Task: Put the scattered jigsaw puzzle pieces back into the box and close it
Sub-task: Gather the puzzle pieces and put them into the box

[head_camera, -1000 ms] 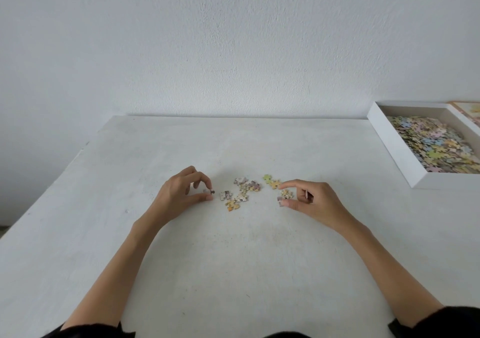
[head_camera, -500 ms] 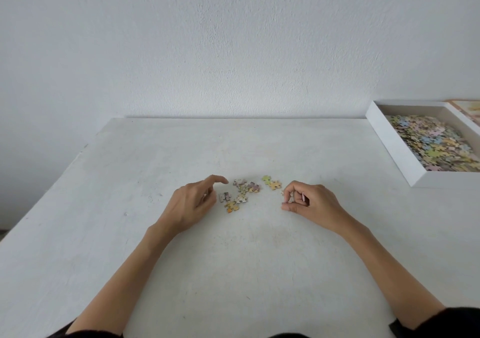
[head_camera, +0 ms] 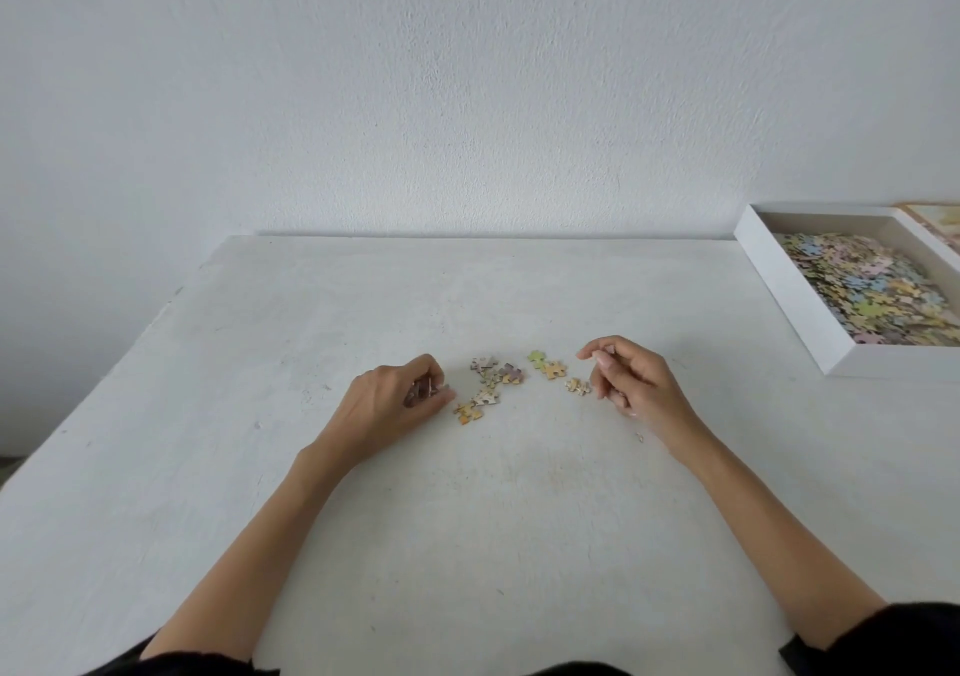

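Since half a second back both hands have shifted. Our left hand [head_camera: 397,405] has tucked its pointing forefinger back in, and the greyish piece that lay just off its fingertip isn't lying there on its own any more. Our right hand [head_camera: 636,387] has drawn back, uncovering a small tan jigsaw piece [head_camera: 577,386] it was sitting over. Left hand is now curled round a few greyish-brown cardboard jigsaw pieces [head_camera: 417,393], which poke out between thumb and fingers, down low on the white matte counter [head_camera: 467,545]. Right hand has forefinger and thumb bent toward each other and the other fingers folded in; honestly we can't tell whether anything is tucked inside it. Between the two hands the loose pastel cardboard puzzle pieces [head_camera: 488,395] lie on the counter. There's a little huddle just beside the left fingertips, with an orange one [head_camera: 467,410] nearest us and a purplish one [head_camera: 511,374] further back. Then comes a green piece [head_camera: 536,357] just beside a yellow-orange piece [head_camera: 555,368], and the tan one close to the right thumb. Well off to the right, near the plain white wall [head_camera: 467,77], sits the shallow white rectangular cardboard box [head_camera: 789,306], open, with a heap of pastel pieces [head_camera: 872,290] inside. Beyond it a printed pale panel [head_camera: 935,218] peeks in at the frame edge; we can't say what it is. Black sleeves [head_camera: 883,639] show at the bottom.
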`<state>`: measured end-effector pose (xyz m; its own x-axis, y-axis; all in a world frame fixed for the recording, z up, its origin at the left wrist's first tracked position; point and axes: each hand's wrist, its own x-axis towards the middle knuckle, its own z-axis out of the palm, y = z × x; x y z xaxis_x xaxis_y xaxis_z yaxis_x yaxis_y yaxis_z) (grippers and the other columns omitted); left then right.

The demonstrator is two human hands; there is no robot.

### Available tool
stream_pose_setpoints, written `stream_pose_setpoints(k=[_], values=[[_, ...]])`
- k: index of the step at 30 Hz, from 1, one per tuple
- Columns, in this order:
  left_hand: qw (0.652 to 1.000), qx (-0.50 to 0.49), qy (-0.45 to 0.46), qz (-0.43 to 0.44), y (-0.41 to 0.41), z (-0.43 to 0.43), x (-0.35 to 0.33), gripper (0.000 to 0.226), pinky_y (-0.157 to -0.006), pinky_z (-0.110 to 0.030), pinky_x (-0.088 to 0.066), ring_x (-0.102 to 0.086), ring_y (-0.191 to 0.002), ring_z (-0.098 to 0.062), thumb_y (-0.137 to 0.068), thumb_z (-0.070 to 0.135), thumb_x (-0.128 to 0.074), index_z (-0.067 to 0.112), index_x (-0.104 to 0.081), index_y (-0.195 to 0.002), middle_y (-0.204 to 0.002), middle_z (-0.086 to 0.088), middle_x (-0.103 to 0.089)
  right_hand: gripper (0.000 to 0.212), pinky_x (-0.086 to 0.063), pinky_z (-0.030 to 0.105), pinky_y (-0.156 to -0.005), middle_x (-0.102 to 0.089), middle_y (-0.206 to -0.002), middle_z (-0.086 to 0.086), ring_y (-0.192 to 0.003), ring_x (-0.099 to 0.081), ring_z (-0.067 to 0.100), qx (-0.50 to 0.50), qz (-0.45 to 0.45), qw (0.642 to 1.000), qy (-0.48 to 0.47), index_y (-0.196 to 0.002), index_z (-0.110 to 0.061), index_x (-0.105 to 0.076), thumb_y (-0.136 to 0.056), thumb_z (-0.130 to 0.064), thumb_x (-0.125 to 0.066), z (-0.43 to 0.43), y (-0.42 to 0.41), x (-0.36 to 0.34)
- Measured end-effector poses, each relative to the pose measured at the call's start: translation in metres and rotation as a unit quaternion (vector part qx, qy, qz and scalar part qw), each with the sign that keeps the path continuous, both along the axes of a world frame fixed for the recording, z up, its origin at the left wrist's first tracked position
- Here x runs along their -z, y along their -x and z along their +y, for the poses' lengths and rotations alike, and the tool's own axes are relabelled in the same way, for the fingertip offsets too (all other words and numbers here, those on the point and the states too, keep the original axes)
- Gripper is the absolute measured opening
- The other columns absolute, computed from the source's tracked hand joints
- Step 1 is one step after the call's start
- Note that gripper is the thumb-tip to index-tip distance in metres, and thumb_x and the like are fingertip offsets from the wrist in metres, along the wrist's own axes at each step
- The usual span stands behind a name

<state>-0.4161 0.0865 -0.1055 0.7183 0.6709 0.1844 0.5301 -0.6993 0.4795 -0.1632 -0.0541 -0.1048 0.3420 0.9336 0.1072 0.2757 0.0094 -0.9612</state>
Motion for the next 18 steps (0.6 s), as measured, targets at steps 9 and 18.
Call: stream_pose_setpoints(k=[9,18], values=[[0.998,0.047,0.003,-0.032,0.002,-0.004,-0.003,0.019,-0.05,-0.033,-0.036,-0.041,-0.051,-0.022,-0.091,0.028,-0.027,0.027,-0.041,-0.102,-0.06,-0.004,-0.05,0.05,-0.019,0.016,-0.041,-0.025,-0.045,-0.001,-0.038,-0.019,0.006,0.098,-0.062,0.993,0.026,-0.05,-0.016,-0.025,-0.091,-0.02,-0.053,0.008,0.015,-0.005],[0.991,0.106,0.055,-0.053,0.0,-0.005,-0.003,0.027,-0.055,-0.03,-0.033,-0.04,-0.055,-0.017,-0.075,0.023,-0.026,0.029,-0.052,-0.069,-0.073,0.015,-0.051,0.018,-0.032,0.012,-0.048,-0.04,-0.04,-0.006,-0.045,-0.041,0.007,0.051,-0.32,0.945,0.038,-0.096,-0.026,-0.071,-0.081,-0.034,-0.066,-0.001,0.003,0.001]])
